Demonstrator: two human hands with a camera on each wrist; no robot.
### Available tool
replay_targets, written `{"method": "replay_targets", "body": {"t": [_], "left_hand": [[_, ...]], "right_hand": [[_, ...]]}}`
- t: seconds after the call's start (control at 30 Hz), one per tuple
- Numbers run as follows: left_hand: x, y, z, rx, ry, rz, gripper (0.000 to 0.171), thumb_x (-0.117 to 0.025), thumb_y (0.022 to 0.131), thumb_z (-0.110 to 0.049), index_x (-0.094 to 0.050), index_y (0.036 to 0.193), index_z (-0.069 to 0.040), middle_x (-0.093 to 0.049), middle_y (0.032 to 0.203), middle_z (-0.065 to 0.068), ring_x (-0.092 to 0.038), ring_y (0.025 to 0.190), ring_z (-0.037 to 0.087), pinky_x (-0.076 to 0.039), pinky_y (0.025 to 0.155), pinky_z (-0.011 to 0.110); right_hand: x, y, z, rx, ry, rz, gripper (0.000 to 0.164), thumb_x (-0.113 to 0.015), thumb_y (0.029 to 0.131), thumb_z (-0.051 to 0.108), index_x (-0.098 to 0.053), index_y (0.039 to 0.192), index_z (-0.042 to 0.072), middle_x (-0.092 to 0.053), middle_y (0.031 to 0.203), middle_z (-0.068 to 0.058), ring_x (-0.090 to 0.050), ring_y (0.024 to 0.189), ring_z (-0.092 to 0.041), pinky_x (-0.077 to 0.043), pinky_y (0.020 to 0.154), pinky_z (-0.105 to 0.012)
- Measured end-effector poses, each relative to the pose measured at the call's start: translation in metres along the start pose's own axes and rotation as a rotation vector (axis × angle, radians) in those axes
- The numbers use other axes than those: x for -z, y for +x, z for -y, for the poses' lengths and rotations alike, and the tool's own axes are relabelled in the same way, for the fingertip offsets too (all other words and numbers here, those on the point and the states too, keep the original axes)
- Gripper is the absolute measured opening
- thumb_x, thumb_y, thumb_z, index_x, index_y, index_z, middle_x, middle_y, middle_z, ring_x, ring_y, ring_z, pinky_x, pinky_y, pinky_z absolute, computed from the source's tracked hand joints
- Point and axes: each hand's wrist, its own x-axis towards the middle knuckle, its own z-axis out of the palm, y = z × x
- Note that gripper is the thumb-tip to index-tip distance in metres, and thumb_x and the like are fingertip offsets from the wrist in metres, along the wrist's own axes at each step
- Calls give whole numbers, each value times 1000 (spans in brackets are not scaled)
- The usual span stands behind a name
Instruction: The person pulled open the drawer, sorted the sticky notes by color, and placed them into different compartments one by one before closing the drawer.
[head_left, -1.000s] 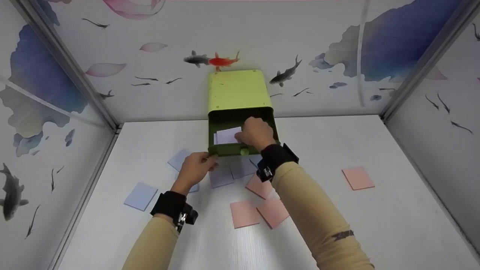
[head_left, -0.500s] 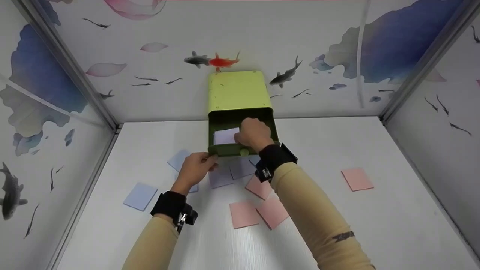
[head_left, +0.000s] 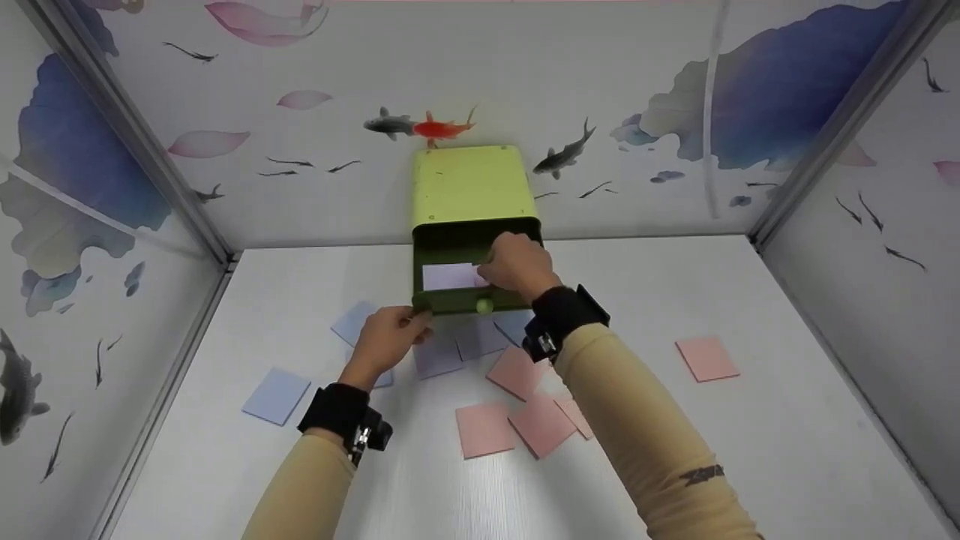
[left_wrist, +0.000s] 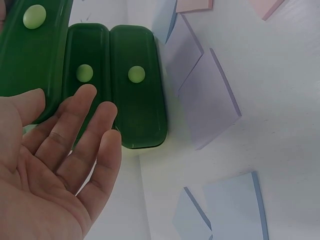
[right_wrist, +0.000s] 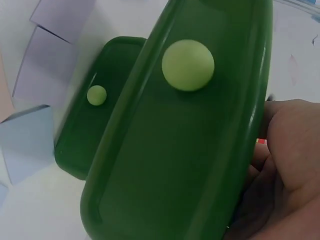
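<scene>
1. Green drawer stands pulled out at the top of the lime cabinet; a lilac pad lies inside it, towards the left.
2. Your left hand pinches the drawer's front left corner; the left wrist view shows your remaining fingers loosely extended.
3. Your right hand is inside the drawer, beside the lilac pad, fingers bent. The drawer front hides the fingertips from the right wrist view, so whether they grip anything cannot be told.
4. The left wrist view shows two closed drawers below, which the head view does not; the right wrist view shows just one.
5. Surface: the white table, faintly grained, bears blue pads on your left, lilac pads before the cabinet, and pink pads nearer you, one well apart at right.
6. Room: white walls printed with fish and petals, framed by grey posts.
7. Finish: glossy, round-cornered drawer fronts with pale domed knobs; flat, straight-edged pads; black straps at your wrists, tan fabric sleeves.
</scene>
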Motion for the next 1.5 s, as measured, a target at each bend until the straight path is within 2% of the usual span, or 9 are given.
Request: {"method": "replay_targets", "body": {"t": [0.2, 0.43, 0.53, 0.67, 0.8, 0.87, 0.97, 1.2, 1.5], "left_hand": [[-1, 0, -1, 14, -12, 9, 35, -55, 99, -32, -70, 115, -4, -75, 97, 9, -71, 91, 22, -54, 88, 44], [-1, 1, 0, 19, -4, 8, 34, -54, 99, -32, -70, 115, -6, -75, 98, 9, -70, 91, 21, -53, 87, 41], [-1, 1, 1, 17, 6, 6, 33, -54, 99, -31, -71, 114, -7, -75, 97, 8, -70, 90, 19, -52, 85, 40], [0, 1, 1, 21, 4, 5, 33, -54, 99, -31, -71, 113, -7, -75, 96, 6, -70, 91, 19, -53, 86, 40], [0, 0, 1, 23, 3, 8, 33, -54, 99, -32, -71, 113, -7, -75, 96, 6, -71, 92, 20, -53, 88, 42], [0, 0, 0, 23, 0, 8, 33, -54, 99, -32, -71, 112, -7, -75, 96, 7, -71, 92, 21, -53, 88, 43], [0, 0, 0, 16, -2, 10, 34, -53, 100, -31, -70, 115, -6, -75, 97, 8, -71, 93, 22, -52, 89, 44], [0, 0, 1, 22, -6, 1, 34, -54, 100, -32, -71, 113, -5, -75, 95, 8, -70, 92, 22, -53, 87, 43], [-2, 1, 3, 19, -23, 11, 35, -54, 99, -30, -69, 116, -4, -75, 100, 12, -72, 93, 23, -53, 90, 42]], "right_hand": [[10, -2, -3, 6, -2, 3, 28, -64, 90, 27, -69, 67, 11, -61, 63, 3, -49, 58, -14, -39, 53, -30], [30, -9, -12, 55, -6, -51, 19, -66, 88, 23, -77, 100, 13, -73, 104, -4, -66, 90, -25, -54, 77, -41], [40, -12, -19, 64, -11, -80, 14, -66, 88, 22, -77, 91, 13, -72, 92, -1, -63, 84, -22, -52, 72, -37], [52, -16, -29, 40, -1, -92, 18, -66, 88, 21, -67, 72, 13, -53, 68, 4, -44, 65, -16, -36, 57, -30], [61, -19, -40, 8, 17, -98, 13, -65, 88, 21, -75, 87, 12, -67, 83, -1, -55, 72, -18, -44, 62, -32], [64, -20, -48, -11, 17, -102, 20, -64, 88, 22, -76, 100, 12, -72, 100, -6, -63, 83, -23, -51, 71, -38], [68, -22, -61, -40, 11, -99, 28, -62, 88, 23, -74, 110, 10, -73, 108, -10, -67, 94, -29, -54, 80, -45], [57, -20, -91, -73, -6, -104, 29, -62, 87, 21, -74, 110, 8, -73, 106, -13, -67, 95, -32, -54, 80, -47], [22, -21, -115, -125, -12, -38, 28, -65, 85, 21, -74, 108, 8, -73, 106, -12, -66, 97, -34, -53, 82, -49]]}}
